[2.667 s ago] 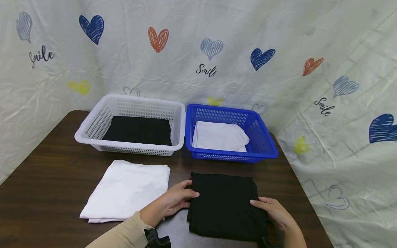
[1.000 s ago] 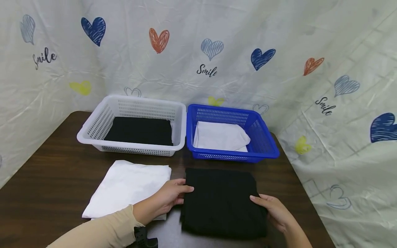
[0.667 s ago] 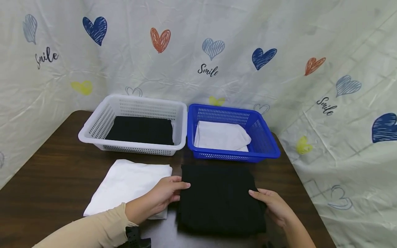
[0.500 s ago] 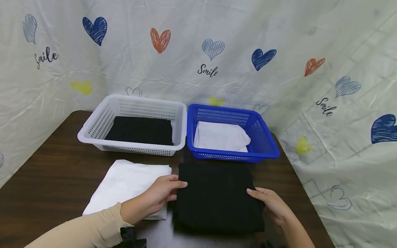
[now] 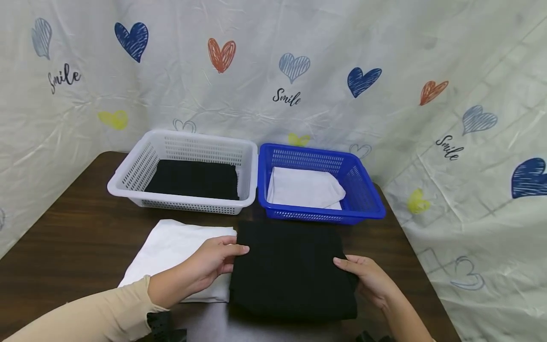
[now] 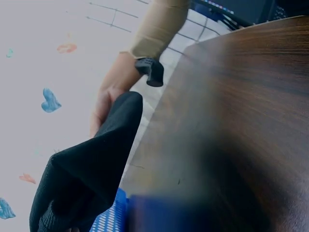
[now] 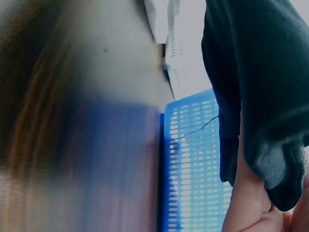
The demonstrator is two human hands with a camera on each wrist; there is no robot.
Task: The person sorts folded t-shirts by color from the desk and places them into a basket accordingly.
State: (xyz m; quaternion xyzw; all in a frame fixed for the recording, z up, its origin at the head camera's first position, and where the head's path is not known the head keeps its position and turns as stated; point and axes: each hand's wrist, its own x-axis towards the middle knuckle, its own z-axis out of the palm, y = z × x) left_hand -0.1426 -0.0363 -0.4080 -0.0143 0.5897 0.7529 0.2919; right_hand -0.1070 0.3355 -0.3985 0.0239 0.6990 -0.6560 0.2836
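Observation:
A folded black garment spans both hands, lifted off the table with a shadow under its near edge. My left hand pinches its left edge, thumb on top and fingers underneath. On the opposite edge my right hand grips the cloth the same way. From the left wrist view the black garment sags in folds between the hands, with the right hand behind it. The right wrist view has the right hand's fingers against the black cloth. A folded white garment lies to the left, partly behind my left forearm.
A white basket at the back left contains folded black cloth. Beside it stands a blue basket with folded white cloth inside. Both sit on the dark wooden table, before a hanging sheet printed with hearts.
Both hands have raised the black garment and carried it left and a little toward the baskets. Its left edge now meets the white garment's right edge in view. The baskets have stayed put.

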